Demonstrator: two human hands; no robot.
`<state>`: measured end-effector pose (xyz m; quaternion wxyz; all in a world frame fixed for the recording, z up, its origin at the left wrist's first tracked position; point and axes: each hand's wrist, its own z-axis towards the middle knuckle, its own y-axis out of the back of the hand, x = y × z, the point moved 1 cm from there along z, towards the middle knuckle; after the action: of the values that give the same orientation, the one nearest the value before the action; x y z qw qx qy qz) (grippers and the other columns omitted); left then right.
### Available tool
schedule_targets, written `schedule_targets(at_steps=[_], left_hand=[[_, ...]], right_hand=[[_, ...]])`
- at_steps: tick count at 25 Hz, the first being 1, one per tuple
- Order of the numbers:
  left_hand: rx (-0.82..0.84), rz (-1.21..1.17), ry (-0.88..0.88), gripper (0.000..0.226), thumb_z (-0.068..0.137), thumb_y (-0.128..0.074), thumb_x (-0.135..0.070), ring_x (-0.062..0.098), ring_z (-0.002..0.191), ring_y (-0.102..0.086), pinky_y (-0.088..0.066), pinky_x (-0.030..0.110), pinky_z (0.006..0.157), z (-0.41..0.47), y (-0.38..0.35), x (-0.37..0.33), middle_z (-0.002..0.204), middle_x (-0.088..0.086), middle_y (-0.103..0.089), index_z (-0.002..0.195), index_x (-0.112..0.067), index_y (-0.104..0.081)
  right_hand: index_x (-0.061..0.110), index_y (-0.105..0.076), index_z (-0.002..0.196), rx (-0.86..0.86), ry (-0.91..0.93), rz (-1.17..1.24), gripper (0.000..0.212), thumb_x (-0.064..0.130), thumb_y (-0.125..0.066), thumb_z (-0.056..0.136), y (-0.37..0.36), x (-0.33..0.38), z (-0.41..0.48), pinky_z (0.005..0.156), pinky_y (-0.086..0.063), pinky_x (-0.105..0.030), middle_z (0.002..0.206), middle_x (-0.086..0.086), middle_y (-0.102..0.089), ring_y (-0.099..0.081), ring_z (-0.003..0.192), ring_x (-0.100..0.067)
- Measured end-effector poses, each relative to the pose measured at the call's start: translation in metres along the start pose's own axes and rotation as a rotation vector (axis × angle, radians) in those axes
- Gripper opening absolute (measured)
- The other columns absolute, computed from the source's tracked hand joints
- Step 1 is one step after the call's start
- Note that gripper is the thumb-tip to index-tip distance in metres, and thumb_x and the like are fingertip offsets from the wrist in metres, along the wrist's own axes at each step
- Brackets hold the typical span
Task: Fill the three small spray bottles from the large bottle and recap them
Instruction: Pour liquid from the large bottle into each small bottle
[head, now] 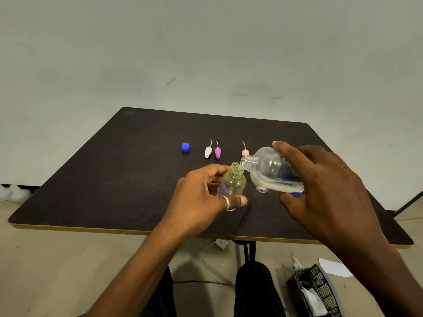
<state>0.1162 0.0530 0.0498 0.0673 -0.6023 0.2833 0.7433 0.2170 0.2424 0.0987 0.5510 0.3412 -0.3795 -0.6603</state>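
Closest in, on the floor under the table's near edge, a black mesh basket (318, 291) sits to the right with a white sheet of paper (334, 267) beside it. A white cable (204, 259) trails down from a plug (221, 243) between the person's dark-trousered knees.

Above the dark wooden table (114, 179), the left hand (201, 193) grips a small clear bottle (233, 183) with a yellowish tint. Its fingers curl round the far side and the thumb, which wears a silver ring (226, 203), presses across the lower front. The bottle stands upright with its threaded mouth uncapped, its base at or just above the tabletop.

Just to its right, the right hand (325, 186) clamps the large bottle (270, 167) from above, fingers over the top and thumb underneath. The bottle is tilted nearly level, its open neck pointing left and almost touching the rim of the small bottle. Milky white liquid (270, 183) pools along its lower side, short of the neck.

Under the large bottle a small round clear rim with a pinkish tinge (261, 189) shows on the table. It is probably another small bottle, but most of it is hidden.

Farther back, a row lies on the table. From left to right it holds a blue cap (185, 146), a white spray top (207, 152) just beside a purple spray top (217, 152), and a pink spray top (245, 152) partly behind the large bottle's neck. Each spray top has a thin tube pointing away.

A pale wall (206, 53) rises behind the table.
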Motion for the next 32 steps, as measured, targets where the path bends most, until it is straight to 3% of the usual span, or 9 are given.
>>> schedule_targets(at_steps=[4, 8, 12, 15, 19, 27, 32], left_hand=[[-0.012, -0.020, -0.011, 0.051, 0.068, -0.089, -0.030, -0.010, 0.097, -0.065, -0.047, 0.005, 0.077, -0.001, 0.000, 0.000, 0.103, -0.023, -0.073, 0.113, -0.040, -0.067], [-0.033, -0.058, -0.025, 0.052, 0.068, -0.090, -0.028, -0.003, 0.099, -0.068, -0.053, 0.022, 0.090, -0.001, 0.001, -0.001, 0.103, -0.019, -0.074, 0.116, -0.035, -0.069], [-0.042, -0.057, -0.016, 0.057, 0.068, -0.089, -0.030, -0.001, 0.101, -0.067, -0.055, 0.027, 0.093, 0.002, 0.004, 0.000, 0.106, -0.019, -0.073, 0.120, -0.035, -0.067], [-0.044, -0.053, -0.014, 0.058, 0.069, -0.088, -0.030, -0.001, 0.102, -0.067, -0.055, 0.024, 0.091, 0.003, 0.006, 0.002, 0.107, -0.018, -0.073, 0.122, -0.034, -0.066], [-0.095, -0.053, 0.011, 0.053, 0.068, -0.088, -0.031, -0.005, 0.097, -0.067, -0.053, 0.019, 0.085, 0.008, 0.017, 0.013, 0.103, -0.021, -0.073, 0.117, -0.036, -0.067], [-0.319, -0.003, 0.093, 0.050, 0.068, -0.090, -0.026, 0.003, 0.095, -0.069, -0.056, 0.026, 0.088, 0.046, 0.046, 0.069, 0.100, -0.015, -0.073, 0.112, -0.033, -0.068], [-0.335, 0.063, 0.085, 0.052, 0.069, -0.090, -0.024, -0.008, 0.086, -0.067, -0.051, 0.014, 0.082, 0.071, 0.043, 0.089, 0.096, -0.020, -0.071, 0.116, -0.029, -0.068]], right_hand=[[0.030, -0.041, 0.143, 0.018, -0.008, 0.071, 0.091, 0.031, -0.085, 0.064, -0.002, 0.002, -0.001, 0.071, -0.045, -0.026, 0.121, -0.002, -0.060, -0.059, 0.100, -0.023], [0.033, -0.042, 0.140, 0.025, -0.017, 0.154, 0.087, 0.035, -0.085, 0.064, -0.003, 0.005, -0.002, 0.072, -0.052, -0.030, 0.117, 0.001, -0.062, -0.062, 0.095, -0.021], [0.033, -0.041, 0.139, 0.065, -0.038, 0.225, 0.085, 0.047, -0.080, 0.065, -0.007, 0.006, -0.001, 0.075, -0.049, -0.025, 0.117, 0.005, -0.062, -0.058, 0.092, -0.011], [0.034, -0.043, 0.137, 0.087, -0.056, 0.354, 0.083, 0.054, -0.076, 0.064, -0.010, 0.006, 0.001, 0.073, -0.042, -0.012, 0.117, 0.009, -0.062, -0.053, 0.091, -0.003], [0.039, -0.045, 0.132, 0.093, -0.110, 0.545, 0.081, 0.054, -0.079, 0.061, -0.012, 0.002, 0.003, 0.069, -0.043, -0.007, 0.110, 0.019, -0.062, -0.060, 0.088, 0.002], [0.041, -0.050, 0.127, 0.048, -0.193, 0.756, 0.076, 0.049, -0.082, 0.059, -0.006, -0.015, 0.008, 0.071, -0.048, -0.013, 0.108, 0.022, -0.064, -0.062, 0.095, 0.002], [0.040, -0.051, 0.127, 0.045, -0.222, 0.754, 0.074, 0.048, -0.082, 0.060, -0.006, -0.021, 0.009, 0.071, -0.047, -0.012, 0.109, 0.020, -0.065, -0.062, 0.095, 0.002]])
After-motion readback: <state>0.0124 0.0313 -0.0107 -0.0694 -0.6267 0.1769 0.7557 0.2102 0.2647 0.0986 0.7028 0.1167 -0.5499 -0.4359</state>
